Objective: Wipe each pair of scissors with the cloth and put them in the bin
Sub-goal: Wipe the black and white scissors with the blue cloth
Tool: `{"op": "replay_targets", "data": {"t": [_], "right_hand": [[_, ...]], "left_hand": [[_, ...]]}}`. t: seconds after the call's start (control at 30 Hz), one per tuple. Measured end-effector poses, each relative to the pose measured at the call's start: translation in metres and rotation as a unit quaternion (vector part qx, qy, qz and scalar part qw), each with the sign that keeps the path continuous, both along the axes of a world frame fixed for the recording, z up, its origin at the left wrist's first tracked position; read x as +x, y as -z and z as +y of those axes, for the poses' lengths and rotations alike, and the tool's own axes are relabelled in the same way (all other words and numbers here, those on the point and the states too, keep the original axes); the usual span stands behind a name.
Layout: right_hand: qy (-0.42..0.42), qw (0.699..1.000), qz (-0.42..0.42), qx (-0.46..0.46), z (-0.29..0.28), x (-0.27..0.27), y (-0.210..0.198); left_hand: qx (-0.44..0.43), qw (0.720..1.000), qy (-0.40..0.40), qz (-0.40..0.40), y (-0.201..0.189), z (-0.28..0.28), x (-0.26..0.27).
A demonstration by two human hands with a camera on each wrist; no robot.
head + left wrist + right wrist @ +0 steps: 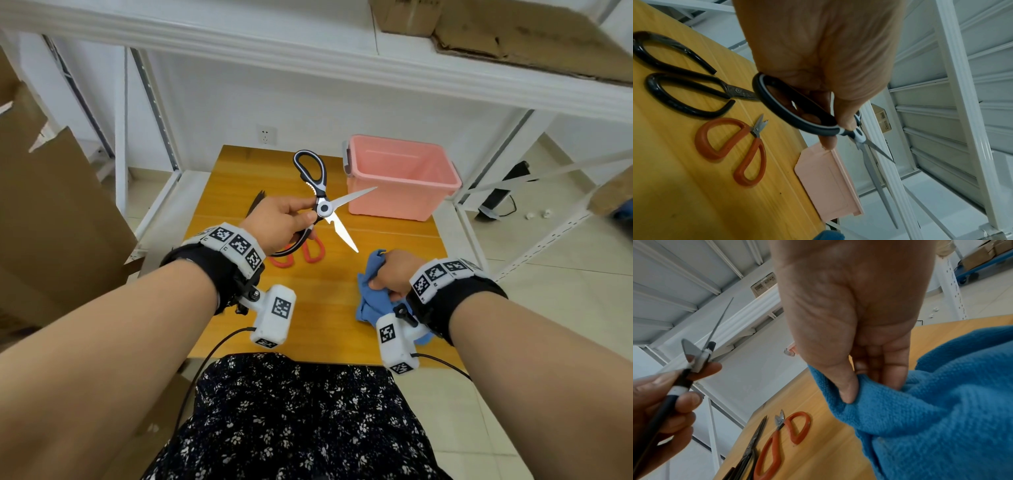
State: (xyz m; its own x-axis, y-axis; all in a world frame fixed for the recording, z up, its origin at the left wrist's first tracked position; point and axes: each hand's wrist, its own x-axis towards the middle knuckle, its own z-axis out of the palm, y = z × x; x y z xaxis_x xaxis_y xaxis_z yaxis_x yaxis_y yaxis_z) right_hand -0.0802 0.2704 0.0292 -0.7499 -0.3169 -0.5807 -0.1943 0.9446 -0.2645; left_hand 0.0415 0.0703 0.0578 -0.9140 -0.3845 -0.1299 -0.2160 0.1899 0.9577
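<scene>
nearest us, our right hand [392,274] clutches the bunched blue cloth [373,301] low over the wooden surface [322,322]. just beyond, our left hand [281,222] grips the black-and-white scissors [323,208] aloft, blades spread. beneath lie orange scissors [735,149] and black scissors [684,91]. farthest, the pink bin [400,178] stands.

Glossy steel blades [342,219]; matt pink plastic bin [400,178]; nubby blue cloth [941,402]; smooth wood table [329,301].
</scene>
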Motion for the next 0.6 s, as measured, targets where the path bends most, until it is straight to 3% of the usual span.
{"op": "replay_targets", "data": {"t": [0.27,0.4,0.5,0.6], "right_hand": [[-0.015,0.999,-0.03,0.02,0.002,0.002,-0.004],[0.005,1.0,0.022,-0.003,0.0,0.004,-0.019],[0.028,0.993,0.078,-0.089,-0.003,0.0,-0.026],[0.044,0.977,0.002,-0.208,-0.006,-0.001,-0.032]], "left_hand": [[0.012,1.0,0.005,0.013,0.0,0.003,-0.003],[0.013,1.0,0.005,0.013,-0.004,0.006,-0.005],[0.013,1.0,0.006,0.009,-0.005,0.007,-0.007],[0.024,1.0,-0.003,0.01,-0.008,0.006,-0.01]]}}
